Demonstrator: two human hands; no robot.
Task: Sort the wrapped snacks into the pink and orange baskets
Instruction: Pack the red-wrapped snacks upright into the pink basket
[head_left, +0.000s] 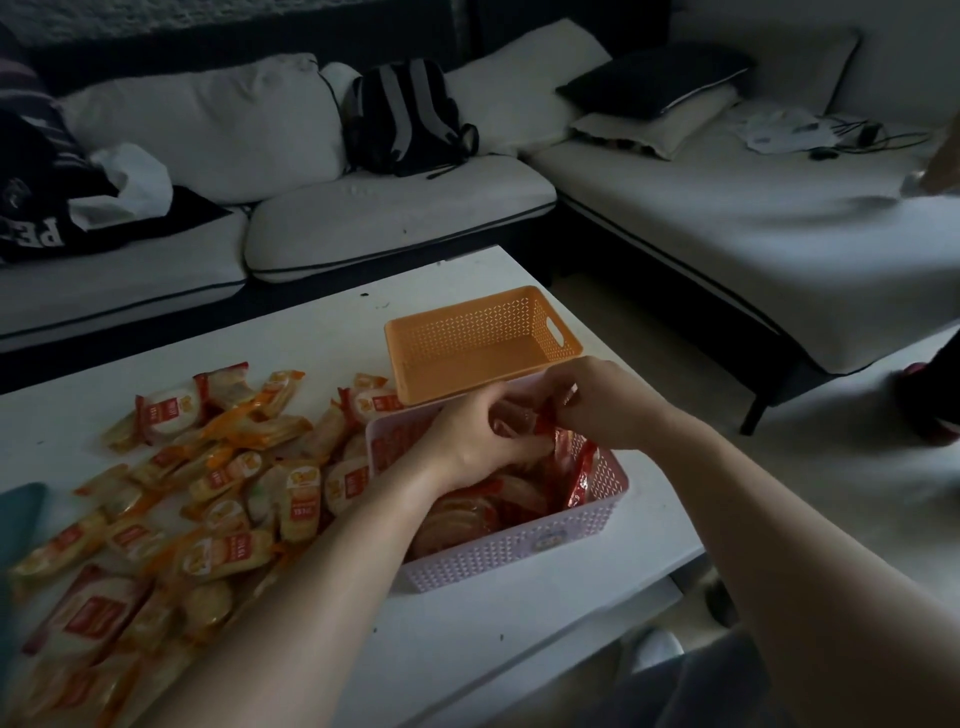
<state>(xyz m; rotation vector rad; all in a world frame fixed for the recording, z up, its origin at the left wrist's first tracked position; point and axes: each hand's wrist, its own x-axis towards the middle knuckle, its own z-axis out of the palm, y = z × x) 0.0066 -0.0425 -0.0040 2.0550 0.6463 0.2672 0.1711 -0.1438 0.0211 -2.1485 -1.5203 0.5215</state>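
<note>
red-wrapped snacks (519, 423) look light, crinkly, slippery; take the crimped ends. left hand (475, 439) and right hand (597, 400) both pinch some.

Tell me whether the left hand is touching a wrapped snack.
Touching. The head view shows the left hand with fingers curled round a red-wrapped snack over the pink basket, while the right hand pinches its other end.
</note>
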